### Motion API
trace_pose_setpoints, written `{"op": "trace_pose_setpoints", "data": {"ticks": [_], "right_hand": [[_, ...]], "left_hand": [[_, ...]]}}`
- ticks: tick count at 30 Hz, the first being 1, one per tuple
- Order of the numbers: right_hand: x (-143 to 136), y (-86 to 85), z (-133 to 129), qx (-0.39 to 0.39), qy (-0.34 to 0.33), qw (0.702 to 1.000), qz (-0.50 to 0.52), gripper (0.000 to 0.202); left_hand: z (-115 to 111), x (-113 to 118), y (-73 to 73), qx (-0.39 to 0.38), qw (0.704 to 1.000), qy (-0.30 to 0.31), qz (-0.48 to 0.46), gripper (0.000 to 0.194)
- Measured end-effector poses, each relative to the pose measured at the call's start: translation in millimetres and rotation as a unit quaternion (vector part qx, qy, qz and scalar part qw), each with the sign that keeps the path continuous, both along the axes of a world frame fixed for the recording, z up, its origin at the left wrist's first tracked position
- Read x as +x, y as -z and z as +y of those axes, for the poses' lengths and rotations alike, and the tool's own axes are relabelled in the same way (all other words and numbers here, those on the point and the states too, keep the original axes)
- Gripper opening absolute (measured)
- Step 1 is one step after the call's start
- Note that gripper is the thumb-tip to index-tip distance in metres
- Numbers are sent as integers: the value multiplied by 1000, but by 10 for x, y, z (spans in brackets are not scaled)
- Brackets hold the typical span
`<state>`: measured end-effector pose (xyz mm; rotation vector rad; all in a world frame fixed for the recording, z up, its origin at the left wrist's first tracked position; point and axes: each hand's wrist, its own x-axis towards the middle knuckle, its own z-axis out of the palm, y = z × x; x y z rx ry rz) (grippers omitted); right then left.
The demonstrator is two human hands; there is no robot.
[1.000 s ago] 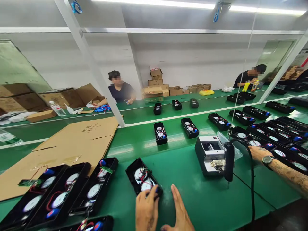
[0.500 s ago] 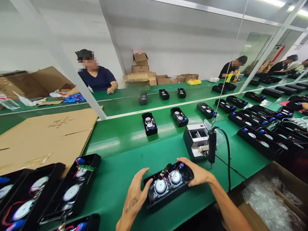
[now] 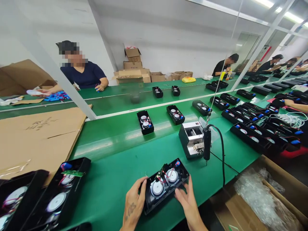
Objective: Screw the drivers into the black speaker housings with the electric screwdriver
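L hand (image 3: 133,202) & R hand (image 3: 189,203) grip opp. ends of blk rectangular plastic casing (image 3: 166,186) w/ 2 round white speakers (image 3: 157,188), nr edge of green tabletop (image 3: 108,183); can't tell if lifted. Some fingers hidden. Open blk plastic box (image 3: 30,203), far L, cut off.

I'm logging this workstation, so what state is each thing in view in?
Held casing: open, insides showing.
Left hand: gripping the casing's left end.
Right hand: holding its right end.
Hanging tool: tip down.
Silver-topped machine: standing; on or off unclear.
Lower-left casing: open.
Cardboard sheet: lying flat.
Carton at lower right: open, clear plastic inside.
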<state>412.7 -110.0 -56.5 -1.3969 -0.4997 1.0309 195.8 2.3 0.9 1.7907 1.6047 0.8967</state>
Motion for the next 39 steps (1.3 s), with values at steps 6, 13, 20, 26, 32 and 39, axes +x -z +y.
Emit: {"op": "trace_pose_setpoints", "data": {"ticks": [6,13,20,26,32,39], "right_hand": [[308,-534,1010,57,-209,971,-100,78],[453,-1244,2082,85,-666,650,-355,75],[625,-1539,1775,162,-604,657,-421,49],[755,-1535,968,209,-572,579,-542,17],[441,-1321,809,183,-537,538,-623,26],[397,-1420,859,126,-580,527,-608,29]], "left_hand": [[-727,127,233,122,991,46,-11,32],[-487,6,-111,289,950,91,81,31],[-132,-30,-40,287,927,188,150,21],[-166,12,-102,263,936,210,106,34],[-124,20,-181,272,905,258,202,31],[-123,77,-191,214,901,288,243,35]]}}
